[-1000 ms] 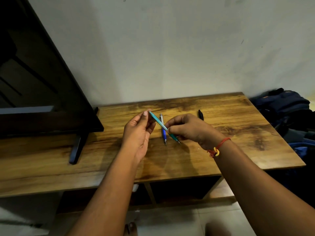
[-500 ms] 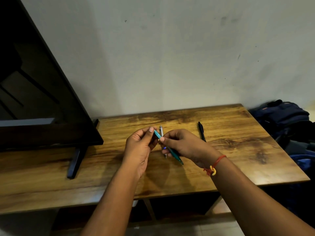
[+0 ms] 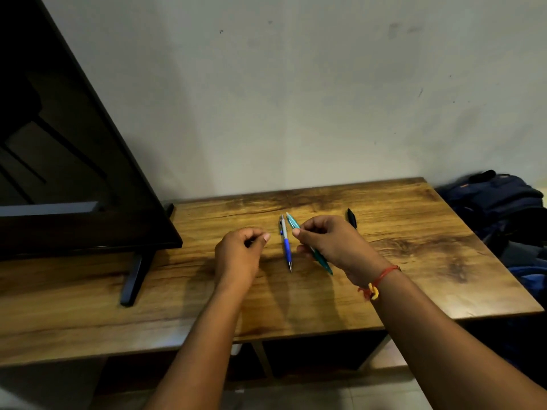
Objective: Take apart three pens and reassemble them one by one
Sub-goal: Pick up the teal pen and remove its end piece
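My right hand (image 3: 328, 244) pinches a teal pen (image 3: 293, 222) near its upper end and holds it slanted just above the wooden table (image 3: 414, 250), tip pointing toward me. A blue and white pen (image 3: 286, 244) lies on the table between my hands. My left hand (image 3: 239, 253) hovers to the left of that pen with its fingers curled and thumb against them. Nothing shows in it. A black pen (image 3: 351, 218) lies farther back, partly hidden behind my right hand.
A large dark TV screen (image 3: 65, 173) stands on the table's left part, its black foot (image 3: 133, 276) reaching toward the front edge. A dark blue backpack (image 3: 497, 208) sits beyond the table's right edge. A pale wall rises behind the table.
My left hand let go of the teal pen's end and drew off to the left. My right hand carried the pen to the right, past the blue and white pen.
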